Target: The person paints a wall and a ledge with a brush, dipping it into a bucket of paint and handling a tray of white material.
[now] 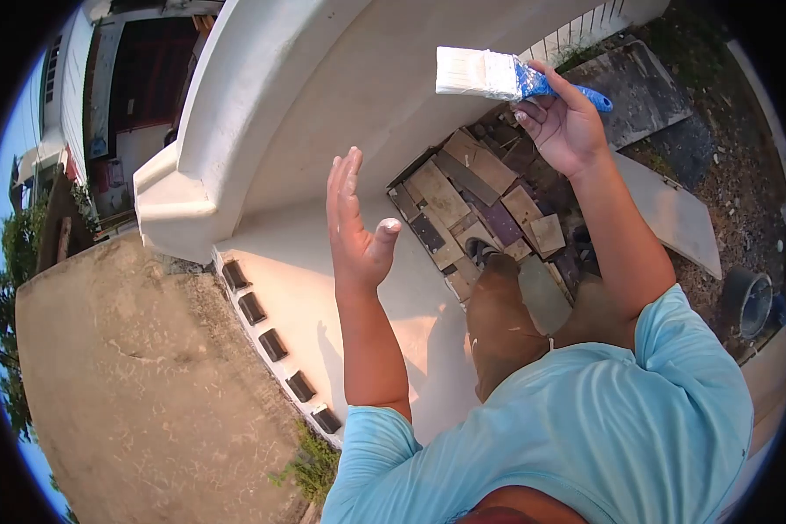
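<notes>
My right hand (568, 122) is closed around a paintbrush (498, 74) with a blue handle. The brush is raised about level, its wide bristles pointing left and coated in white, and white smears cover part of the handle. Further left, my left hand (358, 223) is held up with fingers stretched and thumb apart, holding nothing. White paint marks its fingertips and thumb. Behind both hands rises a pale curved wall (314, 113). My left hand appears apart from it, though the exact distance is hard to tell.
Loose boards and tiles (441, 192) cover the ground around my feet. A pale panel (668, 210) and a dark sheet (642, 92) lie to the right, with a dark bucket (747, 301) nearby. Left, a low wall has a row of dark openings (272, 345) beside bare ground (140, 349).
</notes>
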`<state>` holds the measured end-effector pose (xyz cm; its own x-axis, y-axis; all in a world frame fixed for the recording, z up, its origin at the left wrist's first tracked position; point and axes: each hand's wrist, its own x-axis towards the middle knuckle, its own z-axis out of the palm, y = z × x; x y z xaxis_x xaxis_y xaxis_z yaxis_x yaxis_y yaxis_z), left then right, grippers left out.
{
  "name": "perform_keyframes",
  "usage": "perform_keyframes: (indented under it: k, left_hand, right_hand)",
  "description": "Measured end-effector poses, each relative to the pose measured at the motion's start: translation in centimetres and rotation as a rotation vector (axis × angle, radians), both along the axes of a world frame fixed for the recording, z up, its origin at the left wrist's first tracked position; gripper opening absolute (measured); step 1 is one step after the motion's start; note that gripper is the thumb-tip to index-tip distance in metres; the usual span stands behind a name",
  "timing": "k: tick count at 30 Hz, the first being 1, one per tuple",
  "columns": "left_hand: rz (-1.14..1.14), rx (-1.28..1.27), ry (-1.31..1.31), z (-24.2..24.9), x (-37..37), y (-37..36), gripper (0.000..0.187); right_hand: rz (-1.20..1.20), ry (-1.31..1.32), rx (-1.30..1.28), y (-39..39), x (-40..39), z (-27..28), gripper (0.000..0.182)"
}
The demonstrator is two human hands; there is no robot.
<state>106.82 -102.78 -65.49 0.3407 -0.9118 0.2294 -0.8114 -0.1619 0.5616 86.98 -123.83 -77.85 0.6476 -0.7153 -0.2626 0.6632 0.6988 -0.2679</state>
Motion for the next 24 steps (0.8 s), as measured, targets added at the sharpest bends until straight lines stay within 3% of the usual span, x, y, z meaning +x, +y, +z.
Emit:
perform_keyframes:
  k: [8,10,16,20,21,24]
  left_hand:
    - [-0.409,0.455,-0.846,1.5,2.8,-10.7,0.089]
    - [-0.491,0.477,-0.951,1.5,3.5,-13.7,0.085]
    - [-0.709,0.437,-1.418,1.8,7.7,-23.3,0.073]
    - [-0.797,0.225,-1.665,1.2,14.0,-28.9,0.057]
    - [-0.762,0.214,-1.624,1.1,14.8,-29.0,0.046]
    - [-0.746,0.197,-1.627,1.2,15.4,-29.0,0.038]
  right_hand:
    - [-0.245,-0.117,0.256,0.6,3.1,-6.9,0.032]
    - [-0.281,-0.122,0.378,0.6,4.0,-8.5,0.031]
    - [-0.323,-0.136,0.456,-0.8,5.4,-11.2,0.031]
    - [-0.341,-0.103,0.464,-3.2,7.3,-12.9,0.03]
    - [-0.348,-0.08,0.435,-4.0,7.9,-13.4,0.031]
    - [-0.303,-0.048,0.386,-6.1,10.3,-14.9,0.032]
